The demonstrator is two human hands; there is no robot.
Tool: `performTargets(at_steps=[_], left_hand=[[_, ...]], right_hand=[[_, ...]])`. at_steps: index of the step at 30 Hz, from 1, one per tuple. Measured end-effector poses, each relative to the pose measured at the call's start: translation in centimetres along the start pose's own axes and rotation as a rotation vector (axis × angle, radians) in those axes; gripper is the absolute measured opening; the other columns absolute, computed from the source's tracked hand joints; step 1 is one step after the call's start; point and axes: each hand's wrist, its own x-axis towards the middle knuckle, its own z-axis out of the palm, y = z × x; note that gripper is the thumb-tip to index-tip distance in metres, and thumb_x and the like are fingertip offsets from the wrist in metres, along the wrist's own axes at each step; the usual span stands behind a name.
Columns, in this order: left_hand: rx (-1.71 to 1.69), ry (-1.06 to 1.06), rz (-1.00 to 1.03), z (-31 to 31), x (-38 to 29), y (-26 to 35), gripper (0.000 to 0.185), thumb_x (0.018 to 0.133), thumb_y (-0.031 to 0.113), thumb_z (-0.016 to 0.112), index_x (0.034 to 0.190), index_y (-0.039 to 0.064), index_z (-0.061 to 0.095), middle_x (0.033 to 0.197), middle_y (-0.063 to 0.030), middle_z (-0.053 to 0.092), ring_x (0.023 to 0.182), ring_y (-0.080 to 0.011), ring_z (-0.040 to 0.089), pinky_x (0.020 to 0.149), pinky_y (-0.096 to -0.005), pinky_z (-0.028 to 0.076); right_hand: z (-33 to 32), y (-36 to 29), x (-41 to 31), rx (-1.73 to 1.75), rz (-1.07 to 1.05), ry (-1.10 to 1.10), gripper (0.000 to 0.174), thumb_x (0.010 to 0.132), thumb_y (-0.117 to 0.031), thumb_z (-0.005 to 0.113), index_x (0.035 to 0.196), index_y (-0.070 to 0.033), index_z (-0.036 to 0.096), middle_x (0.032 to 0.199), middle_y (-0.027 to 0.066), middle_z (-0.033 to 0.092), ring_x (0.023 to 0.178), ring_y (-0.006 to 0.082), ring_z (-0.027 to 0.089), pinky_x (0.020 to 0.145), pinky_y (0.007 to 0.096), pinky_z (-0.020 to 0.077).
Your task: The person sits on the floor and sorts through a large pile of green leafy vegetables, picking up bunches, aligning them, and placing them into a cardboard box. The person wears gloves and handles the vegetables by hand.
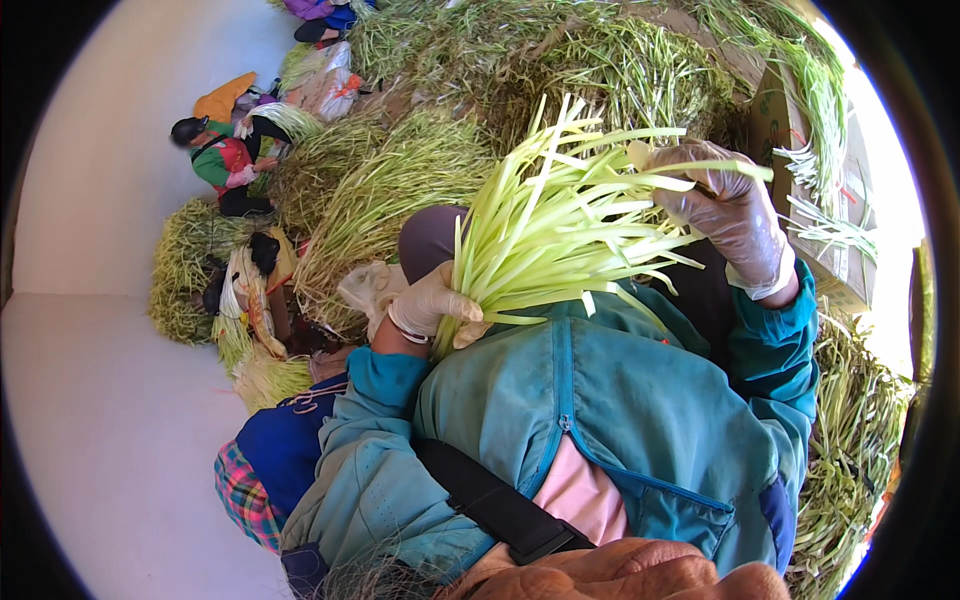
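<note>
In my gloved left hand [435, 304] is a thick bunch of pale green vegetable stalks [555, 217], gripped low at its narrow end. The bunch fans out up and to the right, in front of my teal jacket [487, 375]. My right hand [709, 184], in a thin translucent glove, is at the bunch's right-hand tips. Its fingers are bent around a few stalk ends, and one pale stalk crosses in front of them. Part of the right fingers is hidden behind the stalks.
Heaps of green stalks [397, 187] cover the floor ahead. At right, tied bundles [814, 150] lie on a cardboard box [825, 259]. A person [225, 161] sits by the white wall [112, 150] at left; another in a blue garment [289, 450] is close on my left.
</note>
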Motion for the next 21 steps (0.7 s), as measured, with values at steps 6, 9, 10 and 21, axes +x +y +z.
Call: performTargets(at_steps=[6, 9, 10, 21], left_hand=[[-0.006, 0.027, 0.030, 0.7, -0.4, 0.1, 0.060, 0.066, 0.012, 0.073, 0.119, -0.009, 0.052, 0.076, -0.0167, 0.062, 0.043, -0.0166, 0.052, 0.035, -0.0272, 0.040], [-0.001, -0.013, 0.012, 0.1, -0.4, -0.1, 0.061, 0.067, 0.013, 0.073, 0.119, -0.010, 0.051, 0.073, -0.0160, 0.061, 0.042, -0.0165, 0.051, 0.034, -0.0274, 0.040], [0.002, -0.035, 0.002, -0.1, -0.4, -0.2, 0.061, 0.067, 0.013, 0.073, 0.119, -0.010, 0.051, 0.072, -0.0159, 0.060, 0.042, -0.0165, 0.051, 0.034, -0.0274, 0.040], [-0.190, -0.110, 0.044, -0.9, 0.1, -1.9, 0.065, 0.071, 0.019, 0.070, 0.125, -0.007, 0.046, 0.059, -0.0130, 0.055, 0.037, -0.0155, 0.045, 0.032, -0.0267, 0.036]], right_hand=[[0.4, 0.2, 0.2, -0.188, -0.047, 0.036, 0.019, 0.085, 0.001, 0.062, 0.103, 0.000, 0.067, 0.095, 0.0101, 0.068, 0.082, 0.0149, 0.063, 0.073, 0.0262, 0.0500], [0.7, 0.7, 0.2, -0.168, -0.080, 0.083, 0.019, 0.085, 0.002, 0.060, 0.102, 0.001, 0.067, 0.096, 0.0096, 0.068, 0.084, 0.0144, 0.063, 0.074, 0.0266, 0.0499], [0.8, 0.8, 0.3, -0.114, -0.093, 0.097, 0.018, 0.085, 0.002, 0.060, 0.102, 0.001, 0.067, 0.096, 0.0092, 0.068, 0.084, 0.0144, 0.063, 0.074, 0.0267, 0.0498], [0.1, 3.7, 0.1, 0.238, 0.143, 0.254, 0.016, 0.093, -0.010, 0.057, 0.105, -0.004, 0.064, 0.086, 0.0007, 0.065, 0.064, 0.0039, 0.052, 0.057, 0.0191, 0.0411]])
